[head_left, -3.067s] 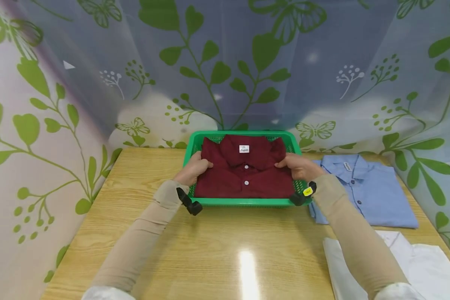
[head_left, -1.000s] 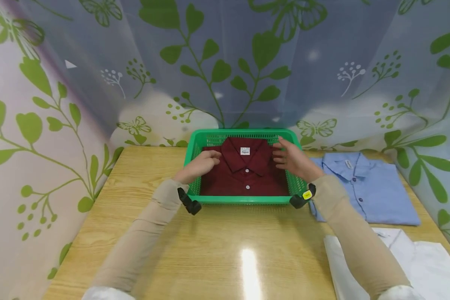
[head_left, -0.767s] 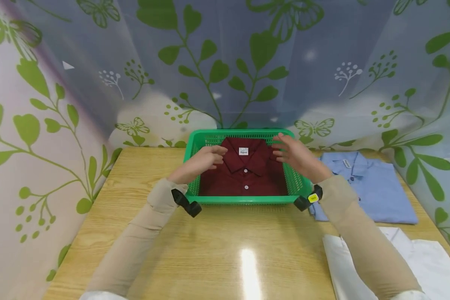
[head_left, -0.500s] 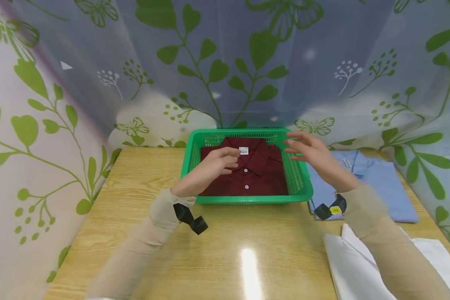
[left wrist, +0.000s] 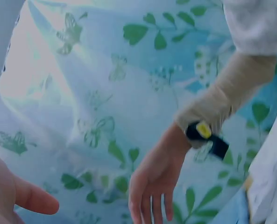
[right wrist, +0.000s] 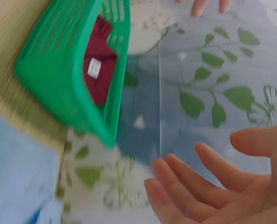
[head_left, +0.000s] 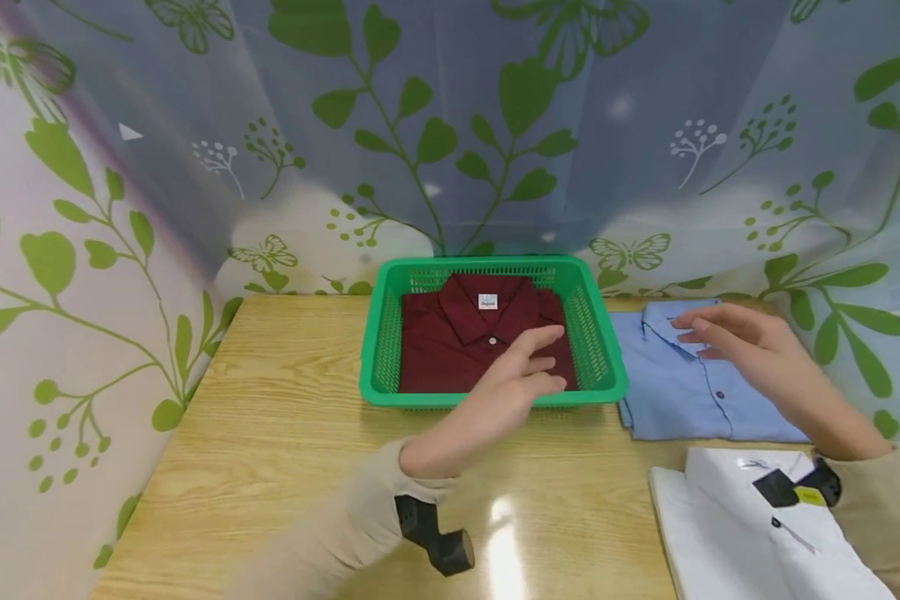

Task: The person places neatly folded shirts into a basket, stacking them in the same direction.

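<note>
A folded maroon shirt [head_left: 450, 342] with a white neck label lies collar-up inside the green plastic basket [head_left: 371, 350]. My left hand [head_left: 498, 396] is over the basket's front rim, fingers spread and holding nothing. Over the folded light blue shirt [head_left: 667, 392], right of the basket, hovers my right hand [head_left: 765, 358], its fingers loosely bent and nothing in them. That hand hides part of the blue collar. In the right wrist view the right hand [right wrist: 222, 182] has its fingers apart, with the basket [right wrist: 59, 79] beyond.
A folded white shirt [head_left: 750, 525] lies at the table's front right, partly under the right forearm. The wooden table [head_left: 285, 467] meets a leaf-patterned curtain [head_left: 450, 125] behind the basket and along both sides.
Both hands held the maroon shirt at its sides, then let go of it inside the basket. Since then both have moved right, the right hand out over the blue shirt.
</note>
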Demonstrator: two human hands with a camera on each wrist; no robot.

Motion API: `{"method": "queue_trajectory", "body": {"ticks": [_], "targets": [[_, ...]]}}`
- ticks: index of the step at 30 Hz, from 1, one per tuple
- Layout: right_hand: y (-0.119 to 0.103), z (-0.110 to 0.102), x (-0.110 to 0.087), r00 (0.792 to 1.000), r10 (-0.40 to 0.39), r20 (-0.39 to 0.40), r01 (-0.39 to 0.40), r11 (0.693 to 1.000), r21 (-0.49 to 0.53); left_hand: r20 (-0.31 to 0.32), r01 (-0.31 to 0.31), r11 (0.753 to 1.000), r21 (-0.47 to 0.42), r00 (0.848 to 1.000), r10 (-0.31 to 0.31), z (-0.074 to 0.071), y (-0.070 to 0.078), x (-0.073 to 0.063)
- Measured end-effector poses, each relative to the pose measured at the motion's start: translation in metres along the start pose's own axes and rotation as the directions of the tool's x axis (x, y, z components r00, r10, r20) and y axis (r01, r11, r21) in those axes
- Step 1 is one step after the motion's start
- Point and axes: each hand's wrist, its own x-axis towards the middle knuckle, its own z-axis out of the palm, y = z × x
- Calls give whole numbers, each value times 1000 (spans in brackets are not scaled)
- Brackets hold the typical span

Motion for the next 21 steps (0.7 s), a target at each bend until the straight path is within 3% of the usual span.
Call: {"method": "queue_trajectory", "body": {"ticks": [3, 6, 9, 11, 14, 19, 21], "targets": [[10, -13, -18, 999, 24, -29, -28, 987, -159, 11, 13, 1000, -25, 1000, -12, 21, -4, -5], [19, -24, -34, 997, 53, -56, -69, 939, -336, 31, 26, 999, -41, 999, -24, 39, -11, -10], [31, -35, -50, 993, 95, -69, -116, 885, -451, 45, 52, 997, -60, 998, -49, 55, -20, -13], [40, -41, -60, 989, 124, -79, -147, 864, -482, 37, 72, 995, -72, 997, -69, 65, -26, -14], [60, -51, -76, 986, 107, -125, -154, 863, -482, 5, 91, 990, -107, 996, -91, 82, -36, -15], [97, -60, -102, 959, 63, -277, -198, 849, -490, -52, 125, 977, -175, 989, -136, 113, -58, -12], [157, -72, -114, 933, 63, -354, -237, 848, -474, -72, 148, 969, -197, 984, -165, 125, -67, -10]]}}
